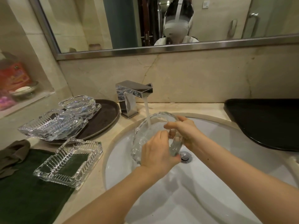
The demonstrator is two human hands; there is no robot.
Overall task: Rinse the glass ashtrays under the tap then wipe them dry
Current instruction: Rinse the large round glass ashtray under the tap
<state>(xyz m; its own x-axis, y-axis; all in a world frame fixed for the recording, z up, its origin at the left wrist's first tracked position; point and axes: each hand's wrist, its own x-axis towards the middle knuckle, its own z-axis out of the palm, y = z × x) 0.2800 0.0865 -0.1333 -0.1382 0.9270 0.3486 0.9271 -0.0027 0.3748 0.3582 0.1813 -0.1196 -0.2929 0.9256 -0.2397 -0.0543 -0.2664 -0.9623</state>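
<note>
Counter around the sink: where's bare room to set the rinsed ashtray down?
Free: the green towel in front of the ribbed ashtray, and the black tray right of the sink. Crowded: the brown tray left of the tap, stacked with ashtrays.

Round glass ashtray [155,126] tilted on edge under running water over the sink; ribbed square ashtray [69,162] on green towel; others [53,125] stacked on dark tray.

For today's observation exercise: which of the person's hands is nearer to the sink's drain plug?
Left. The left hand, gripping the round ashtray, sits just left of the drain plug; the right hand grips it higher up, nearer the tap.
</note>
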